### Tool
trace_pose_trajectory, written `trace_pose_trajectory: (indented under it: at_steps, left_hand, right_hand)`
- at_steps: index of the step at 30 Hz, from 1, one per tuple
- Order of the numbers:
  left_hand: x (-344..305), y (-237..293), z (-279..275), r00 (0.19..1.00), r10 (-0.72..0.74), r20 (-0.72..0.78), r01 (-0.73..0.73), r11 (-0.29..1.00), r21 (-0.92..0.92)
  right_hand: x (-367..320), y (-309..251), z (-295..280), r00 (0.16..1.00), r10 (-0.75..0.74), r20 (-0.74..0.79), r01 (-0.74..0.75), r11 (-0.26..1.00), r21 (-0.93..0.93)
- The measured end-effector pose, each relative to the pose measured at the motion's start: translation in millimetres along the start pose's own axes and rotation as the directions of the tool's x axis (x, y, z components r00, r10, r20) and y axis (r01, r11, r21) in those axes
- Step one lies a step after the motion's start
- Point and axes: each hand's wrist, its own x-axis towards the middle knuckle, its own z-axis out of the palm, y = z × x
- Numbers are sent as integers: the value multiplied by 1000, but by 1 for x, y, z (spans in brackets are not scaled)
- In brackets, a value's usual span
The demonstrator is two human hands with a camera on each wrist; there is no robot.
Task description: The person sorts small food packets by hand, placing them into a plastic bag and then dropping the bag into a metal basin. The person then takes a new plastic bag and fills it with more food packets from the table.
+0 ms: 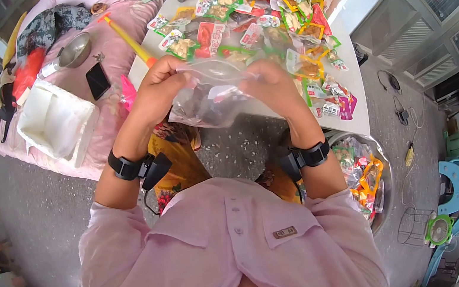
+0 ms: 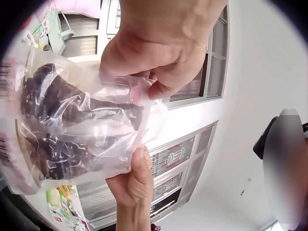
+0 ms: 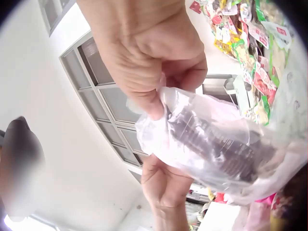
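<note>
A clear plastic bag (image 1: 208, 106) with dark packets inside hangs between both hands above the table's near edge. The left hand (image 1: 164, 91) pinches one top corner of it, and the right hand (image 1: 273, 85) pinches the other. In the left wrist view, dark wrapped packets lie in the bag (image 2: 82, 125), with the left hand (image 2: 159, 53) at its upper rim and the right hand (image 2: 132, 185) at the lower corner. The right wrist view shows the right hand's (image 3: 149, 57) thumb and curled fingers on the plastic of the bag (image 3: 216, 144).
Colourful snack packets (image 1: 280, 9) are heaped on the white table (image 1: 354, 94). More packets fill a metal basin (image 1: 388, 178) on the floor at right. A white foam box (image 1: 55, 120), a phone (image 1: 98, 81) and a metal bowl (image 1: 75, 51) lie on a pink-covered bed at left.
</note>
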Motion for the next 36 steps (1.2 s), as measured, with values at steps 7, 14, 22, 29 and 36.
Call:
trace_pose_trajectory:
  at_steps: [7, 14, 22, 29, 36]
  left_hand:
    - [-34, -18, 20, 994, 95, 57, -96, 995, 12]
    - [-49, -35, 40, 991, 56, 125, -79, 980, 183]
    - [-53, -55, 47, 978, 23, 209, -80, 960, 268]
    - [-38, -56, 69, 848, -258, 464, 210, 966, 154]
    - [-45, -81, 72, 837, -429, 339, 243, 848, 471]
  right_hand:
    - [-48, -18, -12, 965, -36, 259, 136, 916, -377]
    - [-79, -5, 10, 984, -23, 179, 82, 939, -333]
    - [-101, 27, 16, 991, -108, 74, 123, 960, -252]
    - [-121, 27, 1, 992, -113, 59, 119, 985, -126]
    - [-135, 38, -7, 999, -34, 17, 37, 975, -221]
